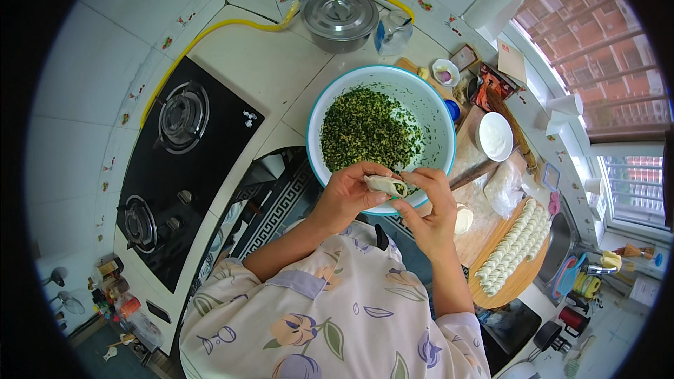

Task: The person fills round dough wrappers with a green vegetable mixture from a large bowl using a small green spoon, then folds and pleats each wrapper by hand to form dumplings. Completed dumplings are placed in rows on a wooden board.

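Observation:
My left hand (350,192) holds a partly folded dumpling (385,185) over the near rim of a large basin (439,100). Green filling shows at the dumpling's right end, while its left part is pressed together. Thumb and forefinger of my right hand (432,205) are spread around that end; whether they touch the dough is unclear. Inside the white basin with a blue-green rim lies chopped green and yellow filling (366,129). Just right of my right hand, a small stack of round dough wrappers (463,219) rests on a floured wooden board (447,247).
Rows of finished dumplings (513,247) cover a round wooden board (505,297) beside the sink (561,231). A rolling pin (476,175) and a bowl of flour (494,137) are at right. Left stands a gas hob (210,121); behind the basin, a lidded steel pot (339,16).

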A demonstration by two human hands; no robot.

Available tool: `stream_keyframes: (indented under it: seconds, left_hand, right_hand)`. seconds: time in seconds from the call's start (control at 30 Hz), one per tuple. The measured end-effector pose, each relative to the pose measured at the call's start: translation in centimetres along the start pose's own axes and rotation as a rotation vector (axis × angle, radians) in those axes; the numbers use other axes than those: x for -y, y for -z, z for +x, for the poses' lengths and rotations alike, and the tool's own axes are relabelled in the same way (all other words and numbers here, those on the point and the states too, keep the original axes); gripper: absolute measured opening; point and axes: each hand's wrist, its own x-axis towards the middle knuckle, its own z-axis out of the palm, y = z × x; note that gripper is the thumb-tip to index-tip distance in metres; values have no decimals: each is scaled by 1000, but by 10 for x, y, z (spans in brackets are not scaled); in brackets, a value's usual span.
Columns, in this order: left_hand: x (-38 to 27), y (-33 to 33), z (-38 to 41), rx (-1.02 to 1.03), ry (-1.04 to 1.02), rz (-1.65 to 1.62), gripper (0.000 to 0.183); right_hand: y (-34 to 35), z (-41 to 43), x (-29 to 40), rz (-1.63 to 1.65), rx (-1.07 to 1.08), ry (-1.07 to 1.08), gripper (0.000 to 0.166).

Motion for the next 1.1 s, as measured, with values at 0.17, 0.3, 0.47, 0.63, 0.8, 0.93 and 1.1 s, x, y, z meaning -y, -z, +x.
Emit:
stream_keyframes:
  seconds: [0.17, 0.3, 0.47, 0.63, 0.8, 0.93, 1.1]
  left_hand:
    - [4, 2, -1, -17, -14, 26, 30]
    - [7, 6, -2, 1, -8, 49, 30]
    - [5, 2, -1, -5, -16, 26, 29]
    - [4, 1, -1, -5, -39, 56, 28]
    - [4, 1, 0, -1, -52, 98, 27]
    - [4, 0, -1, -3, -67, 128, 27]
    - [5, 4, -2, -25, -68, 133, 28]
  right_hand:
    - [-6, -5, -7, 12, 0, 1, 30]
    - [-7, -6, -7, 22, -27, 30, 26]
    - [-11, -7, -8, 40, -89, 68, 25]
    - [-11, -8, -6, 62, -79, 2, 20]
    - [-15, -7, -7, 58, -125, 30, 17]
    - [-17, -7, -9, 29, -139, 37, 16]
    - [-16, -6, -11, 53, -115, 38, 17]
